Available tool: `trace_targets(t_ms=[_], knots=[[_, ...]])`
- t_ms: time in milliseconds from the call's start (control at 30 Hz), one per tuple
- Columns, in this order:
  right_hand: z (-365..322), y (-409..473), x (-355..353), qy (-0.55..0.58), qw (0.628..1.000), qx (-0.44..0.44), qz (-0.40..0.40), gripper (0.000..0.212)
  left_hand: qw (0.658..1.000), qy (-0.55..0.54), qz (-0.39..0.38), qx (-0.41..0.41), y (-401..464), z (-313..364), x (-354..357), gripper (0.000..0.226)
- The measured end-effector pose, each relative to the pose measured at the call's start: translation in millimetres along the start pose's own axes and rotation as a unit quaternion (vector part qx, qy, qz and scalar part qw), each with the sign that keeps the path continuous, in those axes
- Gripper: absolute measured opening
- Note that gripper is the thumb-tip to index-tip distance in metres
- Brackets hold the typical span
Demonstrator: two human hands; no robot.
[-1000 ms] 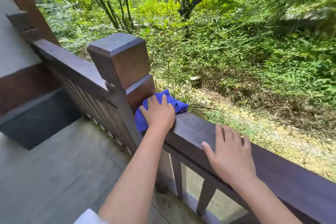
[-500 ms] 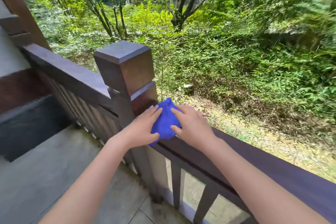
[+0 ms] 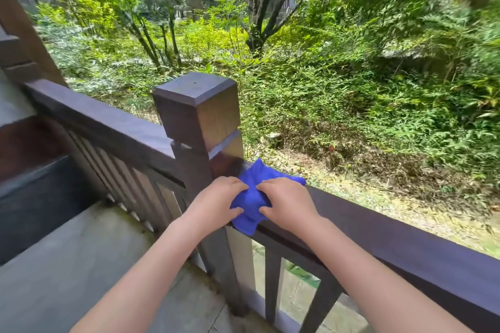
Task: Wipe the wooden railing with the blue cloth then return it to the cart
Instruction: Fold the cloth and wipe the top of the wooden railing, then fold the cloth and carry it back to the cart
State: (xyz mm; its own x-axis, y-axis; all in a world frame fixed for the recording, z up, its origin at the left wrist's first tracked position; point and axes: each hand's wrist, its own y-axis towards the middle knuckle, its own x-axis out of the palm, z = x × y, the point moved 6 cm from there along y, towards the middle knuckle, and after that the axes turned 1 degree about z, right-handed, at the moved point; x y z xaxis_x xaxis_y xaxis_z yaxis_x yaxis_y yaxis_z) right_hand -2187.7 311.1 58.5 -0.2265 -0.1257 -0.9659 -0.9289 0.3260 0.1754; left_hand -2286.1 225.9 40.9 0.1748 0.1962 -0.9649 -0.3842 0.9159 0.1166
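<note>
The blue cloth (image 3: 253, 197) is bunched on the wooden railing (image 3: 392, 235) beside the corner post (image 3: 198, 113), grasped by the fingers of the left hand (image 3: 216, 201) and the right hand (image 3: 288, 204).

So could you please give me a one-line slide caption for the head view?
Both hands bunch a blue cloth on the railing beside its post.

blue cloth (image 3: 250, 197): vivid royal blue, plain, no pattern
wooden railing (image 3: 392, 227): dark brown with a purple tone, faint wood grain
post (image 3: 200, 113): same dark brown, warmer reddish-brown on its sunlit face
floor (image 3: 67, 265): dull grey slabs
plants (image 3: 338, 70): bright green and yellow-green
ground (image 3: 378, 197): pale yellow and brown
</note>
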Motion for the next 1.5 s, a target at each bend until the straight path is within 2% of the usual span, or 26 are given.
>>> trace_targets(t_ms=[100,233,333,600,767,1033,1267,1500], knots=[[-4,-8,-3,-0.008,1.0,0.011,0.0,0.014,1.0,-0.002,0.009,0.011,-5,6,-7,0.043],[-3,-28,-8,-0.007,0.999,0.035,-0.03,0.025,0.999,-0.018,-0.003,0.035,-13,20,-14,0.038],[5,-50,-19,0.032,0.997,0.057,-0.041,0.025,0.995,-0.049,-0.031,0.08,-18,40,-22,0.036],[47,-112,-78,0.139,0.975,0.174,0.002,0.029,0.967,-0.137,-0.101,0.189,4,119,-39,0.036],[76,-164,-107,0.153,0.958,0.241,0.018,0.025,0.943,-0.131,-0.123,0.28,17,185,-38,0.032],[98,-272,-160,0.144,0.931,0.331,0.052,0.02,0.903,-0.141,-0.137,0.381,-6,301,-42,0.032],[89,-402,-200,0.093,0.904,0.402,0.108,0.023,0.856,-0.12,-0.133,0.484,-68,418,-38,0.035],[76,-567,-210,0.071,0.849,0.506,0.133,0.023,0.8,-0.16,-0.174,0.552,-167,546,0,0.035]])
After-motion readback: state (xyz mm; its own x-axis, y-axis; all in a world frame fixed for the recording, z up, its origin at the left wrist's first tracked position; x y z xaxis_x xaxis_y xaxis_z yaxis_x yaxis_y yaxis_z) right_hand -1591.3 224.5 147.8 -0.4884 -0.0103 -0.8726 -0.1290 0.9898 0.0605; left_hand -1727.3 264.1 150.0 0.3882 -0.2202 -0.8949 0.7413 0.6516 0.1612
